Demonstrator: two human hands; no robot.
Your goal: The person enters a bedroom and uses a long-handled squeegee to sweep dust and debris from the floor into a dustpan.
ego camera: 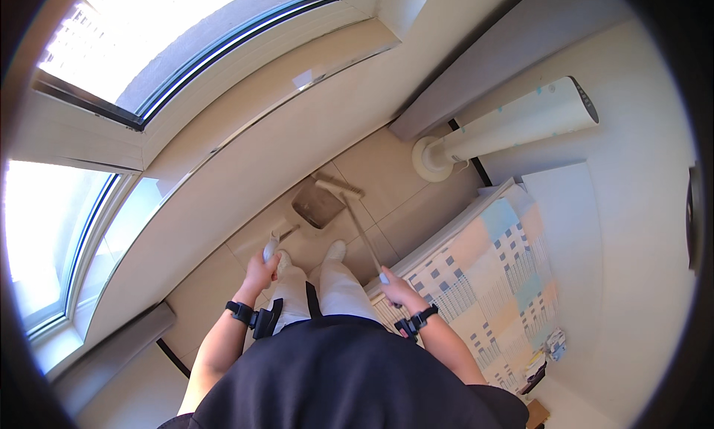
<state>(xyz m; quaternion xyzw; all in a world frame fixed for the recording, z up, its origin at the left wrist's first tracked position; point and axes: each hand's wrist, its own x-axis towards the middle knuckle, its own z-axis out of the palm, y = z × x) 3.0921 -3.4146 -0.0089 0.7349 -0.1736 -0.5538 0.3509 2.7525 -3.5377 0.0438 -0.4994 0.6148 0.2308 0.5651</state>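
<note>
My left hand (262, 273) is closed around the pale handle of a long-handled dustpan (318, 203). The pan rests on the tiled floor beyond my feet, its inside greyish. In my right hand (395, 287) is the upper end of a broom's stick (365, 236), which slants down and away. The broom's pale head (339, 189) with its bristles lies at the far right edge of the pan, looking slightly blurred. Whether the bristles touch the pan or the floor, I cannot tell.
A low wall with a window ledge (312, 75) runs along the left and far side. Grey curtains (474, 66) hang in the far corner. A white tower fan (502, 122) stands on a round base. To the right is a bed with a patterned cover (479, 284).
</note>
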